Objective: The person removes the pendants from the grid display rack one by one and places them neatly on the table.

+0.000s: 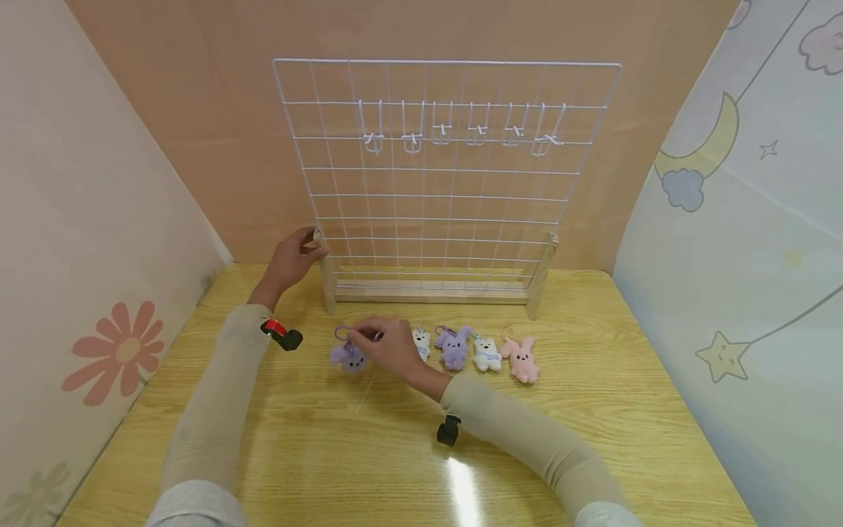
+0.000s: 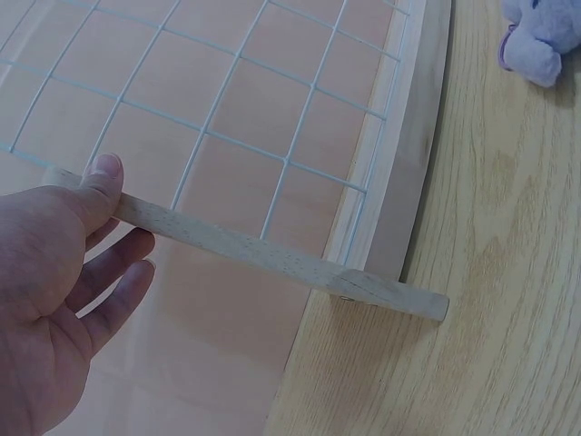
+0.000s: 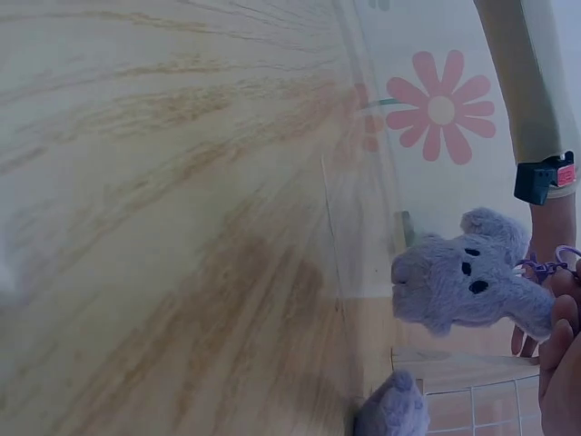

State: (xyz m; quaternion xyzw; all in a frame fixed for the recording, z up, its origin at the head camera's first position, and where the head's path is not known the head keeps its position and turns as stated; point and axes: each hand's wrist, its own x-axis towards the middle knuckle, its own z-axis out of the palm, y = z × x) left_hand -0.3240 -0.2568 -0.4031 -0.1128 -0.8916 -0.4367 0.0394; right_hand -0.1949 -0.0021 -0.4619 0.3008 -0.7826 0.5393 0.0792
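Note:
My left hand (image 1: 290, 263) grips the wooden side post (image 2: 245, 245) of a stand, thumb on one side and fingers on the other. That stand carries a white wire grid panel (image 1: 431, 171). With its fingertips my right hand (image 1: 394, 350) pinches a purple plush keychain (image 3: 472, 277) near its purple ring (image 1: 342, 333). In the right wrist view the plush lies beside the fingers, its ears toward them; the exact grip is partly cut off by the frame edge.
To the right of my right hand lie a partly hidden white bear keychain (image 1: 422, 344), another purple one (image 1: 454, 349), a second white bear (image 1: 487, 354) and a pink rabbit (image 1: 523, 360). Several white hooks (image 1: 412, 142) hang high on the grid. Decorated walls flank the wooden table (image 1: 329, 454).

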